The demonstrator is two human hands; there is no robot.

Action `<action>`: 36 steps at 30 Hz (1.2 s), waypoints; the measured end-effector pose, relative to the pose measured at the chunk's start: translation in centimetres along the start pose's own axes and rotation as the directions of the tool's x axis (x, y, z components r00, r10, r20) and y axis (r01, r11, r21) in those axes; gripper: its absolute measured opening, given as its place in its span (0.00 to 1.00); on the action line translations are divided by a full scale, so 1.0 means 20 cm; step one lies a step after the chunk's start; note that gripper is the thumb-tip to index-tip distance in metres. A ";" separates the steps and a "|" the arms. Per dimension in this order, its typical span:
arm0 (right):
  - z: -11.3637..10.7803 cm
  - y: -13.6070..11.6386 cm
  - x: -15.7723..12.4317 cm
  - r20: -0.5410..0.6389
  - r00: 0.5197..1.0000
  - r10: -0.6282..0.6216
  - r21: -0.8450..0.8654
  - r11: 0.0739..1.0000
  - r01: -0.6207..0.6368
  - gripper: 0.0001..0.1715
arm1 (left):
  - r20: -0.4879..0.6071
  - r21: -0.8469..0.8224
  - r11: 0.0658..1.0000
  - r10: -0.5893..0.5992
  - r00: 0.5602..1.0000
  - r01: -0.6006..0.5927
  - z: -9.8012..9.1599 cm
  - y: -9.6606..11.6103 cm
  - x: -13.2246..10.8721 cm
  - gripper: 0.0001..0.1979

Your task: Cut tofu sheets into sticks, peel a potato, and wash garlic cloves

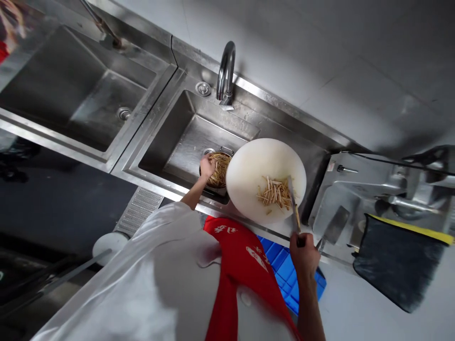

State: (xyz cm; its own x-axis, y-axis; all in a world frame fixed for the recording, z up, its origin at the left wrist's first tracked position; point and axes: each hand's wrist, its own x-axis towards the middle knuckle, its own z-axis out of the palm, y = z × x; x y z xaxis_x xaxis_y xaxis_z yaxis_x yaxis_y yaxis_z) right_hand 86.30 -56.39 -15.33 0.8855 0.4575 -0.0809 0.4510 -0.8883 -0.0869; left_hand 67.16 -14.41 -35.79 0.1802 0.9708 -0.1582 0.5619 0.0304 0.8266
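My left hand (207, 166) reaches into a round metal pot (217, 192) in the sink, its fingers closed on thin brown stalks (222, 171) that fill the pot. A round white cutting board (254, 163) lies across the right part of the sink. On its near right side is a loose pile of short cut stalks (273, 192). My right hand (304, 255) grips the handle of a knife (292, 196). The blade points away from me and rests at the right edge of the pile.
Behind the sink (165, 142) rises a curved faucet (227, 71). Another sink (99, 104) adjoins on the left. To the right, a cleaver (337, 225) lies on a metal basin (329, 194), near a dark cloth (398, 260) with a yellow edge. A blue crate (284, 270) stands below.
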 end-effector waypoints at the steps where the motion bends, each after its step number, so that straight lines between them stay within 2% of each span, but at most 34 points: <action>1: 0.00 -0.01 0.01 -0.010 1.000 -0.017 -0.011 1.000 0.017 0.19 | -0.060 -0.065 0.994 0.087 0.994 -0.090 -0.04 0.05 -0.05 0.15; 3: 0.00 -0.03 0.03 -0.005 0.998 -0.056 -0.040 0.998 0.055 0.20 | -0.160 -0.169 0.947 0.248 0.956 -0.274 -0.10 0.16 -0.16 0.14; 5: 0.00 -0.02 0.06 0.029 0.995 -0.096 -0.064 0.993 0.097 0.19 | -0.206 -0.232 0.892 0.344 0.916 -0.388 -0.12 0.28 -0.30 0.12; 8: -0.01 0.00 0.12 0.060 0.987 -0.148 -0.113 0.982 0.154 0.19 | -0.203 -0.294 0.821 0.447 0.871 -0.490 -0.07 0.45 -0.54 0.11; 9: -0.02 0.01 0.13 0.063 0.983 -0.174 -0.134 0.974 0.181 0.18 | -0.173 -0.319 0.781 0.509 0.843 -0.537 -0.04 0.51 -0.62 0.11; 10: -0.03 0.02 0.14 0.069 0.976 -0.205 -0.154 0.965 0.214 0.16 | -0.115 -0.350 0.725 0.595 0.795 -0.593 -0.01 0.58 -0.71 0.13; 11: -0.04 0.02 0.15 0.083 0.967 -0.242 -0.168 0.953 0.253 0.15 | -0.030 -0.384 0.658 0.692 0.721 -0.648 0.04 0.65 -0.79 0.15; 12: -0.04 0.01 0.16 0.106 0.953 -0.282 -0.175 0.939 0.297 0.14 | 0.085 -0.420 0.583 0.789 0.609 -0.696 0.08 0.72 -0.87 0.17; 13: -0.05 0.00 0.17 0.139 0.936 -0.323 -0.173 0.923 0.344 0.14 | 0.211 -0.447 0.515 0.855 0.474 -0.731 0.12 0.79 -0.94 0.20; 14: -0.05 -0.02 0.18 0.178 0.916 -0.359 -0.164 0.907 0.387 0.14 | 0.331 -0.461 0.465 0.880 0.340 -0.756 0.17 0.85 -1.00 0.23; 15: -0.04 -0.04 0.18 0.219 0.894 -0.391 -0.153 0.891 0.427 0.14 | 0.438 -0.459 0.431 0.871 0.224 -0.777 0.20 0.90 -1.05 0.26; 16: -0.04 -0.06 0.18 0.255 0.872 -0.418 -0.144 0.875 0.462 0.14 | 0.525 -0.442 0.410 0.839 0.140 -0.798 0.23 0.93 -1.08 0.30; 17: -0.03 -0.09 0.19 0.285 0.850 -0.443 -0.137 0.859 0.494 0.14 | 0.596 -0.418 0.393 0.799 0.079 -0.819 0.25 0.94 -1.10 0.34; 19: 0.00 -0.12 0.18 0.326 0.810 -0.487 -0.132 0.825 0.549 0.15 | 0.689 -0.370 0.354 0.725 0.003 -0.859 0.25 0.92 -1.10 0.37; 21: 0.01 -0.14 0.17 0.361 0.764 -0.534 -0.124 0.785 0.607 0.19 | 0.738 -0.343 0.306 0.673 -0.053 -0.888 0.23 0.86 -1.08 0.38; 23: 0.02 -0.14 0.15 0.398 0.721 -0.567 -0.110 0.751 0.651 0.22 | 0.771 -0.322 0.277 0.632 -0.081 -0.905 0.21 0.81 -1.06 0.39; 25: 0.02 -0.13 0.14 0.431 0.692 -0.580 -0.101 0.731 0.675 0.22 | 0.801 -0.298 0.274 0.593 -0.083 -0.915 0.20 0.77 -1.03 0.41; 29: 0.00 -0.09 0.13 0.467 0.669 -0.579 -0.100 0.717 0.690 0.17 | 0.830 -0.266 0.271 0.552 -0.077 -0.925 0.23 0.73 -0.97 0.41; 33: -0.01 -0.05 0.14 0.468 0.671 -0.575 -0.105 0.718 0.688 0.16 | 0.832 -0.240 0.251 0.551 -0.066 -0.938 0.26 0.75 -0.94 0.40; 35: -0.02 -0.04 0.15 0.469 0.681 -0.563 -0.105 0.730 0.676 0.17 | 0.825 -0.228 0.247 0.562 -0.052 -0.942 0.26 0.78 -0.95 0.42; 36: -0.02 -0.04 0.16 0.468 0.685 -0.559 -0.102 0.736 0.670 0.18 | 0.821 -0.237 0.240 0.567 -0.062 -0.941 0.26 0.80 -0.97 0.42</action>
State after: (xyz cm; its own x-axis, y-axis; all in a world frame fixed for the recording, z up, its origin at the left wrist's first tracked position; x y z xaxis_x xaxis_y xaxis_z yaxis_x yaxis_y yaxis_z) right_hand 88.79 -54.21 -15.02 0.3022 0.8286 -0.4712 0.9362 -0.3511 -0.0169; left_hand 76.86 -34.06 -22.39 0.9706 -0.2381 0.0355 -0.2259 -0.8503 0.4754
